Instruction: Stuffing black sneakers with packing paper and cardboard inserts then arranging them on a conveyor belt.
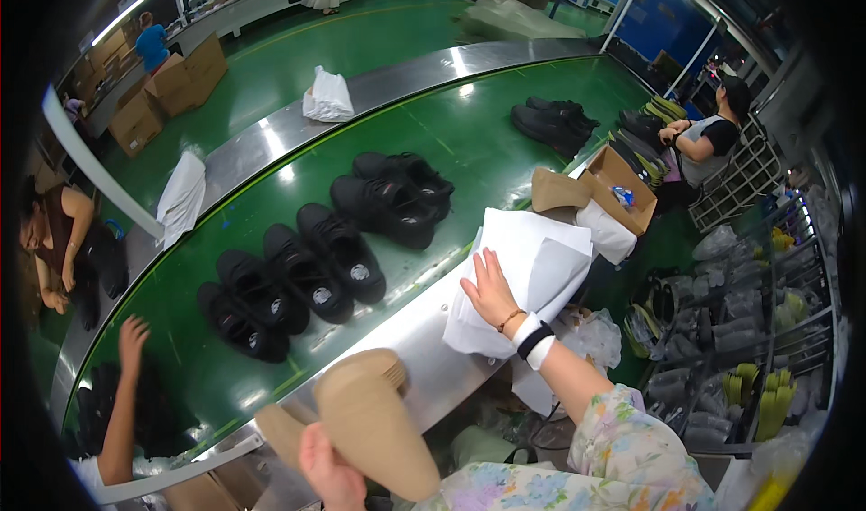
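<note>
A green conveyor belt point(433, 141) sweeps across a shoe plant, carrying pairs of black shoes point(311, 267) past its centre. At four o'clock from them, on the belt's steel edge, lies a stack of white wrapping paper point(532, 267); the worker's right hand point(492, 293) rests flat and open on it, fingers spread. At six o'clock, the left hand point(329, 470) grips a folded brown cardboard piece point(370, 421), fingers closed about its lower edge.
</note>
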The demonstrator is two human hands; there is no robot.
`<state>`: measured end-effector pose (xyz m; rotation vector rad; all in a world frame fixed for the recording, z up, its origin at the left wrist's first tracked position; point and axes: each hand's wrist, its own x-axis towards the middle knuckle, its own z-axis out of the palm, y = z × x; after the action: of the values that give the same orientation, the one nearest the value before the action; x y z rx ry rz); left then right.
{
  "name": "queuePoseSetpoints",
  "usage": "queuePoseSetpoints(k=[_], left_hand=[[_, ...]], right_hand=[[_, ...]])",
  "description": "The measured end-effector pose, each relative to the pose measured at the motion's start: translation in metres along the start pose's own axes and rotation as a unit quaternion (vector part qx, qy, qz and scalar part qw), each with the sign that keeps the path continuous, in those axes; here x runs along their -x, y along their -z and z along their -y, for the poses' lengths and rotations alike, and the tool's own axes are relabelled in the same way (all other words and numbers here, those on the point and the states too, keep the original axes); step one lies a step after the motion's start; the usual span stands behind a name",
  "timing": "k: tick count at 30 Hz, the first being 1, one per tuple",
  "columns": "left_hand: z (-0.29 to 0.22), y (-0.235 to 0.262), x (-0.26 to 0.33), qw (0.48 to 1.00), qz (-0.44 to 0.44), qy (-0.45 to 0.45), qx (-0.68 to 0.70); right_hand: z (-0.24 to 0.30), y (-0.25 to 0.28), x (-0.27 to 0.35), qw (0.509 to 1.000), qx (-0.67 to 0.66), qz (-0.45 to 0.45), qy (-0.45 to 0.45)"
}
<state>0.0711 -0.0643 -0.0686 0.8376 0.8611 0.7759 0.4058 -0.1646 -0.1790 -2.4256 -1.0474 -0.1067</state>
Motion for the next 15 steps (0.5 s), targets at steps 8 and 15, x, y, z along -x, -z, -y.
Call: queuePoseSetpoints(k=[8,15], left_hand=[[0.095,-0.09,-0.027,0.988,0.029,0.148,0.041],[0.132,-0.14,-0.053,0.984,0.083,0.154,-0.026]], right_hand=[[-0.073,-0.035,0.041,0.984,0.141,0.065,-0.088],[-0.112,-0.003,0.036,0.961,-0.212,0.051,-0.172]])
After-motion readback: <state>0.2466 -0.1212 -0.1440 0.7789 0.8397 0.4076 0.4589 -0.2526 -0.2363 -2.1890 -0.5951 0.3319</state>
